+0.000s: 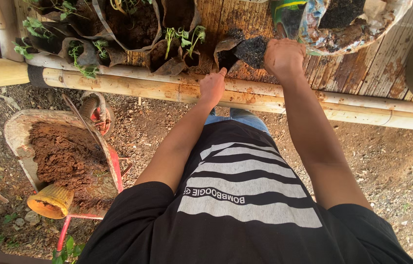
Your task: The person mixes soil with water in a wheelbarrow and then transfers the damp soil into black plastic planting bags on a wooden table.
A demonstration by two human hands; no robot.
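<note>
Beside the bamboo rail, on the tabletop, the right hand clamps a soil-filled black bag, left hand half curled, forefinger touching it; I judge soil may spill if it tips.

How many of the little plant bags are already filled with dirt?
Done: several dark soil bags with green seedlings already stand on the wooden bench. In hand: the right hand grips a small black bag of dark soil, and the left hand touches its edge. Left: the wheelbarrow of brown soil remains quite full.
</note>
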